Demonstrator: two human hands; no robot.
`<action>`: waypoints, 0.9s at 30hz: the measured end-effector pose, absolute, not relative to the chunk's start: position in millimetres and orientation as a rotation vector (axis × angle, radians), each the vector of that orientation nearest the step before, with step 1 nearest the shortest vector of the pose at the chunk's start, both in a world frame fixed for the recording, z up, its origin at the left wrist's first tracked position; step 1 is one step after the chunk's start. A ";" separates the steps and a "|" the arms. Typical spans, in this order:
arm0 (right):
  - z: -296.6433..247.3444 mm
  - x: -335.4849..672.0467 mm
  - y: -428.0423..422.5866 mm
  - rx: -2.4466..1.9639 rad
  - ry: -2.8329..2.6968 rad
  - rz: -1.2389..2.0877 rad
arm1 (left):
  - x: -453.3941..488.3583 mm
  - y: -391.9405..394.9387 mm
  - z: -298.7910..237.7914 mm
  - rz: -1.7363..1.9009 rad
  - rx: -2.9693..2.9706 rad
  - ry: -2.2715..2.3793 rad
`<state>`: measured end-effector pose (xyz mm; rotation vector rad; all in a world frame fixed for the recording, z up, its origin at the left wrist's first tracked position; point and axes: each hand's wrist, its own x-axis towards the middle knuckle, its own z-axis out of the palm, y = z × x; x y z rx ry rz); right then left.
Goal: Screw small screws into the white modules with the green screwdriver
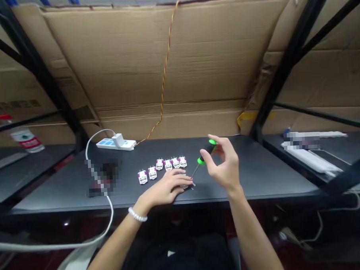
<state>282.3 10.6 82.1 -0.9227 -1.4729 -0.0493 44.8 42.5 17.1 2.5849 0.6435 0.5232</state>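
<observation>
My right hand pinches a screwdriver with a black and bright green handle. Its thin shaft slants down-left, and the tip ends just above a small white terminal block. My left hand lies over that block on the dark tabletop, fingers curled around it, so most of the block is hidden. Just beyond my left hand, several similar white terminal blocks with metal pins and magenta marks stand in a slanting row.
A white power strip with a plugged-in charger sits at the back, and a white cable curves off the table's front edge. A pixelated object lies left of the blocks. Black metal uprights and cardboard sheets surround the table.
</observation>
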 end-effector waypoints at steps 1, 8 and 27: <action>82.9 283.4 9.6 -0.928 -1.461 -0.051 | 44.5 42.3 17.5 0.532 2.582 0.646; 87.7 296.6 5.0 -0.949 -1.367 -0.097 | 46.5 38.7 20.3 0.604 2.550 0.604; 96.2 313.1 2.1 -0.937 -1.312 -0.088 | 72.1 40.0 28.5 0.498 2.690 0.599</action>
